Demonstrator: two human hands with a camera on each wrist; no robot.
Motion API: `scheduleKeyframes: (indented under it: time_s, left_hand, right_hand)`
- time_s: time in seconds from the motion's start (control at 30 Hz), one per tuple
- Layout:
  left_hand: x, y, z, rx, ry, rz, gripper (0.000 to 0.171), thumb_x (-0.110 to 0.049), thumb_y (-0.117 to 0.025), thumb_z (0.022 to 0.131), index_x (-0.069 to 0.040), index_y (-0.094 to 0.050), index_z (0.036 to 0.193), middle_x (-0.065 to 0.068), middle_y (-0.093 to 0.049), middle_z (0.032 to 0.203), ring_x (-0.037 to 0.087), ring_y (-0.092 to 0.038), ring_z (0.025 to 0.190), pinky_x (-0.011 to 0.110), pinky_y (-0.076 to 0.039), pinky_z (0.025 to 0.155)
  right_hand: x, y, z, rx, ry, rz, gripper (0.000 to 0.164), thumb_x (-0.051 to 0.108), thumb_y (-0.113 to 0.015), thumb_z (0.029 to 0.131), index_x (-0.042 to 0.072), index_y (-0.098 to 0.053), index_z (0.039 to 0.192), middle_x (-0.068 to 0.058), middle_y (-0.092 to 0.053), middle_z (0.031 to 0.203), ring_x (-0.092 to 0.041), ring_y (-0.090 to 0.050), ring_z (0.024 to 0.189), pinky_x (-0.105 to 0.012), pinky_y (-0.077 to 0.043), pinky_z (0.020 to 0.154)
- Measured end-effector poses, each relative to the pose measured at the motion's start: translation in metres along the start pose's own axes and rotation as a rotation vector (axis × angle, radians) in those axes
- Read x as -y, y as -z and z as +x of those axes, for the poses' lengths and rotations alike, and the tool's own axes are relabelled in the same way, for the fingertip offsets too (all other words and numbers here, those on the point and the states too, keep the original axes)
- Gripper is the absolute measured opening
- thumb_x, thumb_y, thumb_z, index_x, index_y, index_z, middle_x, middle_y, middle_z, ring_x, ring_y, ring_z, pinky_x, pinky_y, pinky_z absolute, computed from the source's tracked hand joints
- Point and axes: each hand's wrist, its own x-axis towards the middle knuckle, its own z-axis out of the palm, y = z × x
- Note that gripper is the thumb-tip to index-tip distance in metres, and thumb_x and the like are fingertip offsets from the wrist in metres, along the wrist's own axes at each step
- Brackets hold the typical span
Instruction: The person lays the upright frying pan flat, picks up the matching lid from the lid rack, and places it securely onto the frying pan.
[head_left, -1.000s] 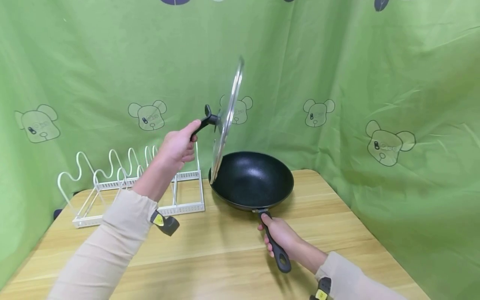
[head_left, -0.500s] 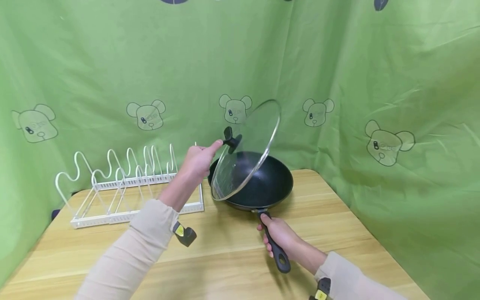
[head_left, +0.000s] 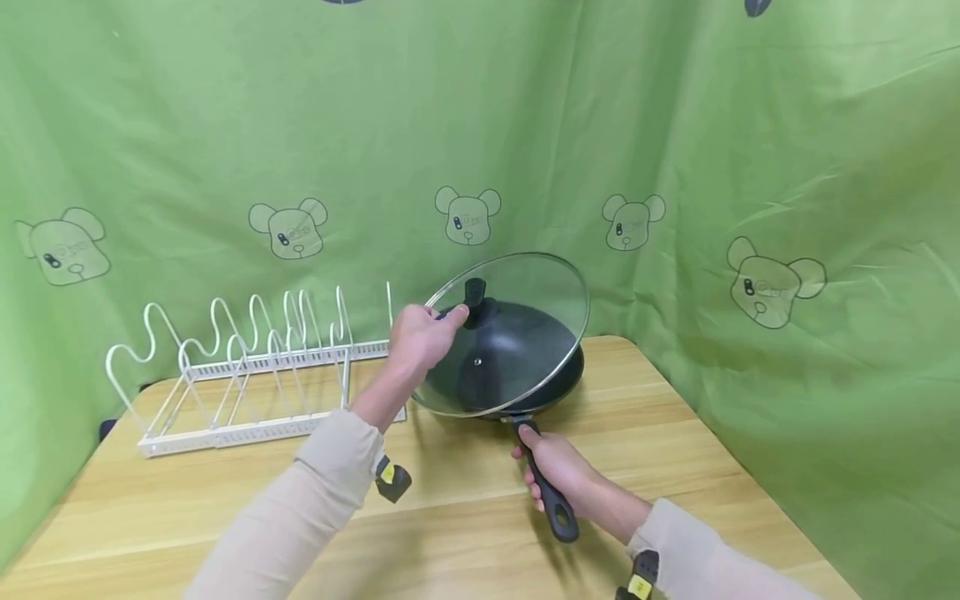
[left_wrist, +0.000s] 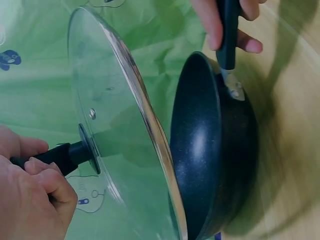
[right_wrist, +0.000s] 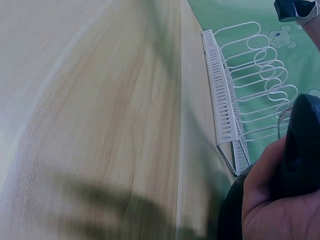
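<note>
My left hand point(head_left: 426, 335) grips the black knob of a clear glass lid point(head_left: 536, 333) with a metal rim. The lid is tilted over a black frying pan point(head_left: 564, 385), partly covering it in the head view. In the left wrist view, the lid's rim point(left_wrist: 145, 107) stands apart from most of the pan point(left_wrist: 197, 145); whether they touch at the lower edge I cannot tell. The right hand point(head_left: 564, 473) is wrapped around the pan's black handle point(head_left: 557, 510), its thumb lying along the top. The pan sits on the wooden table.
A white wire rack point(head_left: 247, 433) with several upright loops stands on the left of the wooden table point(head_left: 450, 533), beside the pan. Green curtain point(head_left: 360, 125) printed with bear faces hangs behind and along the sides.
The left hand has moved right and down with the lid, turning it from nearly upright to a slant over the pan. The right hand and pan have stayed in place.
</note>
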Motion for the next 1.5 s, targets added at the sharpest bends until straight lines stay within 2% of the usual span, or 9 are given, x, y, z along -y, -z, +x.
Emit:
scheduleKeyframes:
  time_s: [0.17, 0.33, 0.6, 0.83, 1.0, 1.3, 1.4, 1.5]
  left_hand:
    - [0.006, -0.012, 0.002, 0.022, 0.038, 0.007, 0.057, -0.046, -0.069, 0.094, -0.018, -0.037, 0.055, -0.006, -0.033, 0.048, 0.011, -0.032, 0.043, 0.026, -0.028, 0.043]
    - [0.014, -0.023, 0.005, 0.041, 0.047, 0.010, 0.057, -0.043, -0.068, 0.096, -0.018, -0.038, 0.054, -0.005, -0.034, 0.046, 0.011, -0.033, 0.041, 0.026, -0.027, 0.041]
    - [0.021, -0.036, 0.008, -0.005, 0.003, 0.111, 0.053, -0.045, -0.070, 0.093, -0.017, -0.042, 0.057, -0.004, -0.039, 0.054, 0.015, -0.041, 0.053, 0.031, -0.035, 0.051]
    - [0.025, -0.049, 0.008, -0.037, -0.038, 0.184, 0.045, -0.043, -0.070, 0.092, -0.016, -0.052, 0.062, 0.001, -0.054, 0.063, 0.022, -0.055, 0.067, 0.032, -0.042, 0.061]
    - [0.023, -0.053, 0.010, -0.060, -0.045, 0.190, 0.045, -0.042, -0.070, 0.092, -0.016, -0.051, 0.060, 0.002, -0.056, 0.063, 0.023, -0.057, 0.070, 0.033, -0.044, 0.063]
    - [0.021, -0.064, 0.022, -0.099, -0.026, 0.234, 0.038, -0.043, -0.071, 0.091, -0.008, -0.067, 0.078, 0.012, -0.072, 0.086, 0.028, -0.065, 0.084, 0.040, -0.054, 0.078]
    - [0.021, -0.067, 0.025, -0.112, -0.023, 0.261, 0.039, -0.043, -0.072, 0.090, -0.005, -0.071, 0.085, 0.014, -0.073, 0.091, 0.029, -0.066, 0.086, 0.041, -0.055, 0.079]
    - [0.020, -0.069, 0.028, -0.117, -0.026, 0.282, 0.039, -0.043, -0.072, 0.090, -0.004, -0.071, 0.087, 0.014, -0.073, 0.092, 0.028, -0.065, 0.085, 0.041, -0.056, 0.078]
  right_hand:
    - [0.001, 0.001, 0.000, 0.007, -0.003, 0.004, 0.046, 0.042, -0.034, 0.108, 0.001, -0.053, 0.115, 0.000, -0.047, 0.062, -0.011, -0.042, 0.046, -0.025, -0.042, 0.041]
    - [0.001, 0.002, 0.000, -0.005, -0.009, 0.007, 0.045, 0.043, -0.035, 0.108, 0.002, -0.053, 0.114, 0.000, -0.047, 0.062, -0.011, -0.042, 0.046, -0.025, -0.042, 0.040]
    - [0.002, 0.002, 0.001, -0.009, -0.001, -0.002, 0.042, 0.039, -0.036, 0.107, 0.001, -0.054, 0.112, 0.000, -0.047, 0.062, -0.011, -0.042, 0.045, -0.026, -0.042, 0.040]
    - [0.001, 0.001, 0.000, -0.012, -0.009, -0.004, 0.040, 0.038, -0.038, 0.106, 0.001, -0.054, 0.110, 0.000, -0.047, 0.061, -0.011, -0.042, 0.044, -0.025, -0.042, 0.039]
    - [0.002, 0.003, 0.001, -0.010, -0.008, -0.011, 0.040, 0.040, -0.039, 0.105, 0.003, -0.055, 0.110, 0.000, -0.048, 0.062, -0.011, -0.043, 0.045, -0.026, -0.043, 0.039]
    - [0.003, 0.002, 0.001, 0.006, -0.022, -0.006, 0.041, 0.041, -0.037, 0.105, 0.004, -0.054, 0.111, 0.000, -0.047, 0.062, -0.011, -0.042, 0.044, -0.026, -0.043, 0.039]
    - [0.003, 0.001, 0.001, 0.014, -0.026, -0.004, 0.041, 0.042, -0.036, 0.105, 0.005, -0.054, 0.111, 0.000, -0.047, 0.063, -0.011, -0.043, 0.045, -0.026, -0.043, 0.040]
    - [0.003, 0.001, 0.001, 0.015, -0.030, -0.001, 0.041, 0.042, -0.036, 0.105, 0.006, -0.054, 0.111, 0.000, -0.047, 0.063, -0.011, -0.043, 0.045, -0.026, -0.043, 0.040]
